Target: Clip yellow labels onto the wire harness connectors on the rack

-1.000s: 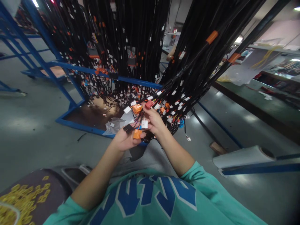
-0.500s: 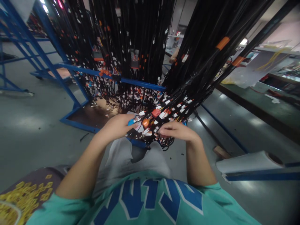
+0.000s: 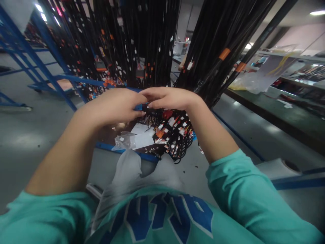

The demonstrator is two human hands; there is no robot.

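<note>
Black wire harnesses (image 3: pixel 203 51) hang in thick bundles, with many white, orange and red connectors (image 3: pixel 175 130) clustered at their lower ends. My left hand (image 3: pixel 119 103) is closed in a pinch around a small blue connector (image 3: pixel 138 107). Close against it, my right hand (image 3: pixel 169 98) has its fingers bent together at a dark wire by the blue piece; what lies between these fingertips is too small to make out. Below the hands, a white sheet (image 3: pixel 144 139) and a clear plastic bag (image 3: pixel 123 141) lie on the rack's base.
A blue metal rack (image 3: pixel 43 64) frames the harnesses at the left. At the right stands a long dark green table (image 3: pixel 279 112). A white roll (image 3: pixel 276 168) rests on a blue bar at the lower right.
Both hands have moved up and come together, away from the lower connector cluster. The white sheet and plastic bag are now more exposed, and the view has shifted slightly.
</note>
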